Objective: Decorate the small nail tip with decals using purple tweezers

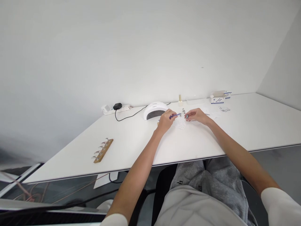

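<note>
My left hand [166,120] is closed around a slim blue-violet tool [174,115], whose tip points right toward my other hand. Whether it is a brush or tweezers is too small to tell. My right hand [197,115] pinches a tiny shiny teal piece [187,116] between its fingertips; its exact kind does not show. Just behind the fingertips stands a small metal holder [183,110]. White paper [180,123] with faint marks lies under both hands. A bit of wood [158,123] peeks out beside my left hand.
A white nail lamp [156,108] stands behind my left hand, its cable running to a black adapter [117,106]. A nail polish bottle [180,103] is near the wall. Small boxes [217,98] and a clear packet [224,109] lie right. A wooden rack [103,151] with several holders sits left.
</note>
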`<state>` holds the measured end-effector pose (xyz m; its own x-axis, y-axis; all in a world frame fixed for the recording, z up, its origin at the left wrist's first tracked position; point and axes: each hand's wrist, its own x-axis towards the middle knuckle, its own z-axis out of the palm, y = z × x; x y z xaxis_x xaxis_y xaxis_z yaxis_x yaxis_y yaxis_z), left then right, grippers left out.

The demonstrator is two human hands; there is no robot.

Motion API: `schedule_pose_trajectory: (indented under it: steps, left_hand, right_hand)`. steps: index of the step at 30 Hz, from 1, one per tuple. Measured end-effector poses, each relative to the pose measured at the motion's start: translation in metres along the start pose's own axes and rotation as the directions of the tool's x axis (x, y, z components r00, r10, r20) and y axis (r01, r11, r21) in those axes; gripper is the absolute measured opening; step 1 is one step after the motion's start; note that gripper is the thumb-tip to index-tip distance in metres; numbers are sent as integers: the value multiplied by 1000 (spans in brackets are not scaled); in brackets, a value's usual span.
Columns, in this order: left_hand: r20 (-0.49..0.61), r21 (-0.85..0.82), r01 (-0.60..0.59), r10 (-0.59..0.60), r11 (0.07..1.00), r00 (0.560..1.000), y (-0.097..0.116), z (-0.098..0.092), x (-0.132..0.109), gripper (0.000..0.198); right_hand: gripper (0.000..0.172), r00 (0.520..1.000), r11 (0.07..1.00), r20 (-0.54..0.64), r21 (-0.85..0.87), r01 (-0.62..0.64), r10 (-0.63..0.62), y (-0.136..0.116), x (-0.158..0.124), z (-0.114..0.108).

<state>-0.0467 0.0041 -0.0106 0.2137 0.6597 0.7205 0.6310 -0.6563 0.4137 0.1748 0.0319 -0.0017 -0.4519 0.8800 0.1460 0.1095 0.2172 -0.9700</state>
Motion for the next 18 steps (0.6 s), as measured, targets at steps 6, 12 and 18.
schedule_pose_trajectory:
  steps: [6, 12, 18]
  left_hand:
    - [-23, -33, -2, 2, 999, 1000, 6, -1, -1, 12]
    - [-19, -48, -3, 2, 999, 1000, 9, 0, -2, 18]
    - [-43, -53, -9, 7, 999, 999, 8, 1, -1, 17]
  right_hand:
    - [17, 994, 1000, -108, -16, -10, 9, 6, 4, -7]
    - [14, 991, 999, -130, -46, 14, -20, 3, 3, -7]
    - [23, 995, 998, -84, -26, 60, -62, -1, 0, -5]
